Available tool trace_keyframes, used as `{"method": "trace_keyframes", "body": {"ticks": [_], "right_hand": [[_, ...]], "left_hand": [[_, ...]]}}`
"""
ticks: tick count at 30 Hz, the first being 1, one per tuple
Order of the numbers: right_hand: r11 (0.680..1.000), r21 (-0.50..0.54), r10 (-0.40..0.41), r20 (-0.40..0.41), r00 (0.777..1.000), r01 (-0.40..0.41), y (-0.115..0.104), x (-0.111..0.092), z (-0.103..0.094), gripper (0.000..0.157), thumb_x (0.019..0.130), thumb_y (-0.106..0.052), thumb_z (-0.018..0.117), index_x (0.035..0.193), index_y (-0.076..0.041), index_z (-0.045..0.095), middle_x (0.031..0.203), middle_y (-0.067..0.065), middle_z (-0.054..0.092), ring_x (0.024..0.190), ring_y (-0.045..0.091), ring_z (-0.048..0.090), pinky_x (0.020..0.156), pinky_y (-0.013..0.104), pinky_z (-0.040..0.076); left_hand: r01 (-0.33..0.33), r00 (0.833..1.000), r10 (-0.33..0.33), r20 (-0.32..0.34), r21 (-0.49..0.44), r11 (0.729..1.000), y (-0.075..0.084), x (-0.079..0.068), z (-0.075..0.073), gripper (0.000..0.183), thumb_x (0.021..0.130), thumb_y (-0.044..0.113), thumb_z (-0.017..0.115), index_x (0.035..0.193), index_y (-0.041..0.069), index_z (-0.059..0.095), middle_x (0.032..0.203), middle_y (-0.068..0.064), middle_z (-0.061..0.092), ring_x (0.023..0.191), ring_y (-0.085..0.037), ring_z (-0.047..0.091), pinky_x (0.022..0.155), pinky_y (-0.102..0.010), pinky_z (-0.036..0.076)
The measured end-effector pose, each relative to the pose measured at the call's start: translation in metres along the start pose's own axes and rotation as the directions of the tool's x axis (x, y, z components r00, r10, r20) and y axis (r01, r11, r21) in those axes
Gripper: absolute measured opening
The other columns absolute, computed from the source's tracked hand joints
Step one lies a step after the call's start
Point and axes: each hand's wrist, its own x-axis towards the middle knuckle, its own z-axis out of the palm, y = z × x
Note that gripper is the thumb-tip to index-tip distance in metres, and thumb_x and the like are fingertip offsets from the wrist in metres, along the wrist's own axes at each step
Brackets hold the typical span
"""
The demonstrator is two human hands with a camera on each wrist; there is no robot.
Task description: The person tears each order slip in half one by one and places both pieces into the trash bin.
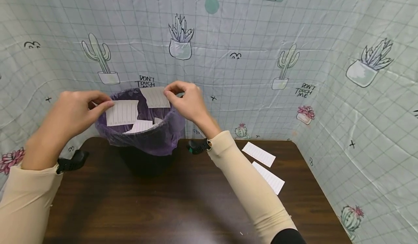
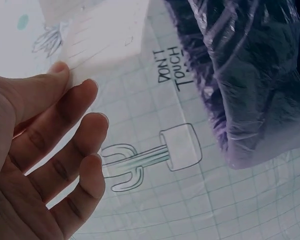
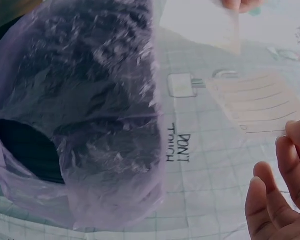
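Observation:
Over the left side of a black bin lined with a purple bag (image 1: 156, 139), my left hand (image 1: 73, 113) pinches a lined piece of paper (image 1: 122, 112) by its corner, between thumb and index finger. Above the bin's far right rim, my right hand (image 1: 189, 100) pinches a second lined piece (image 1: 156, 97) the same way. The right wrist view shows that piece (image 3: 260, 102) held apart from the bag (image 3: 110, 100). Lower in the bin's mouth lie more paper pieces (image 1: 140, 125), partly hidden by the rim and the held paper.
Two lined paper slips, one farther back (image 1: 259, 154) and one nearer (image 1: 269, 178), lie on the dark wooden table (image 1: 147, 207) right of the right forearm. A patterned cloth (image 1: 228, 26) with cactus drawings hangs behind and at the sides.

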Motion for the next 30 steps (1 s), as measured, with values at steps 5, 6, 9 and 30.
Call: {"method": "trace_keyframes", "body": {"ticks": [5, 6, 9, 30], "right_hand": [[0.999, -0.025, 0.027, 0.024, 0.999, -0.026, 0.005, 0.005, 0.003, 0.013, 0.100, -0.018, 0.067, 0.103, -0.010, 0.077, 0.094, 0.001, 0.076, 0.089, 0.011, 0.067, 0.079, 0.027, 0.052], [0.999, -0.032, 0.026, 0.027, 0.999, -0.025, 0.007, 0.005, 0.003, 0.013, 0.100, -0.018, 0.067, 0.102, -0.011, 0.077, 0.094, 0.001, 0.076, 0.089, 0.011, 0.067, 0.079, 0.027, 0.052], [0.999, -0.046, 0.021, 0.040, 0.999, -0.019, 0.009, 0.007, 0.005, 0.013, 0.100, -0.019, 0.067, 0.102, -0.011, 0.077, 0.094, 0.000, 0.076, 0.089, 0.011, 0.067, 0.079, 0.028, 0.053], [0.984, -0.167, 0.090, 0.166, 0.982, -0.062, 0.012, 0.008, 0.013, 0.016, 0.102, -0.020, 0.064, 0.108, -0.011, 0.076, 0.102, 0.002, 0.076, 0.094, 0.013, 0.068, 0.082, 0.025, 0.052]], "left_hand": [[0.020, 0.999, -0.020, 0.038, 0.004, 1.000, -0.003, 0.003, 0.002, 0.019, 0.098, 0.020, 0.071, 0.105, 0.003, 0.077, 0.095, -0.021, 0.076, 0.079, -0.038, 0.072, 0.066, -0.050, 0.051], [0.025, 0.998, -0.025, 0.050, 0.006, 1.000, -0.004, 0.003, 0.002, 0.020, 0.099, 0.020, 0.070, 0.106, 0.002, 0.077, 0.097, -0.022, 0.076, 0.079, -0.039, 0.072, 0.066, -0.050, 0.052], [0.039, 0.995, -0.040, 0.096, 0.010, 0.999, -0.005, 0.005, 0.004, 0.022, 0.100, 0.021, 0.068, 0.108, 0.001, 0.076, 0.099, -0.024, 0.075, 0.082, -0.040, 0.071, 0.068, -0.054, 0.053], [0.040, 0.971, -0.040, 0.236, 0.006, 0.999, -0.007, 0.012, 0.018, 0.017, 0.098, 0.016, 0.071, 0.103, 0.001, 0.077, 0.088, -0.015, 0.076, 0.071, -0.022, 0.062, 0.062, -0.039, 0.048]]}}
